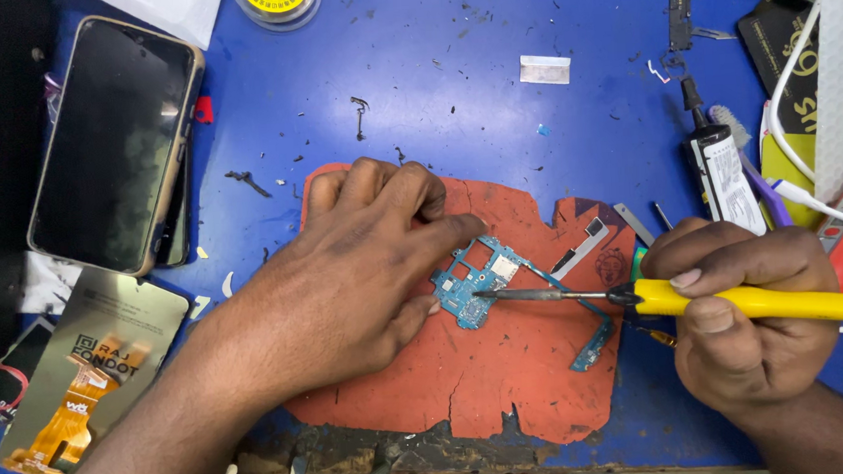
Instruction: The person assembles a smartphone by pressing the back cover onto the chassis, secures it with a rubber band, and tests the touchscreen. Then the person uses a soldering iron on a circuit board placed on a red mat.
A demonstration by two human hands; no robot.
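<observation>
On the blue, scuffed counter (491,89) lies a worn, ragged-edged orange-red silicone mat (505,367), and near its middle sits a small blue-green phone circuit board (477,282) with a thin flex strip running off to a smaller blue board piece (593,345) at the lower right. The left hand (347,279) rests palm-down on the mat, its fingers (440,228) spread and pressing the left and upper edges of the circuit board, pinning it flat rather than closing around it. The right hand (743,311) is wrapped firmly around a yellow-handled soldering iron (761,301), thumb on top of the handle, the thin metal tip (487,295) pointing left and touching the board near its lower middle. A white cable runs off from the iron's rear end at the right edge. To the far left, a dark-screened smartphone in a tan case (114,142) lies face up, well apart from the mat, and below it a silvery display back panel with an orange flex cable (87,375) lies tilted. Near the top edge stands a round clear tin with a yellow label (277,2). Just above the right hand lies a black-and-white glue tube with a dark nozzle (721,168), beside a purple-handled brush (760,176). Small black scraps dot the counter around the mat.
</observation>
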